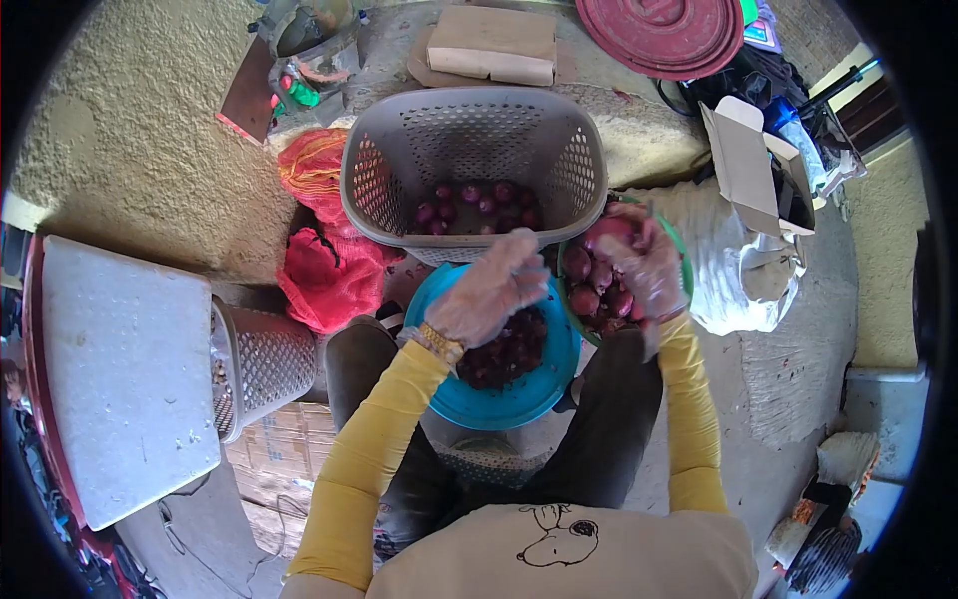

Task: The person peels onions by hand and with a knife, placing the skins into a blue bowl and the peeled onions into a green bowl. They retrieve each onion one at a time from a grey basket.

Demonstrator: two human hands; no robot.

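Note:
My left hand (489,292), in a clear plastic glove, hovers over the blue basin (429,379) with its fingers stretched out and nothing visible in them. Dark red onion skins (504,354) lie in that basin, partly hidden by the hand. My right hand (651,268), gloved the same way, is above the green-rimmed bowl (685,265) at the right. Its fingers are closed around a red onion (607,234). A thin dark piece sticks up by these fingers, too small to name. More red onions (599,275) fill the bowl below.
Behind the basin stands a grey perforated basket (474,125) with several red onions (486,203) at its bottom. Red mesh sacks (329,270) lie to its left. A white foam box (130,379) and another basket (264,364) stand at left. A white sack (718,260) lies at right.

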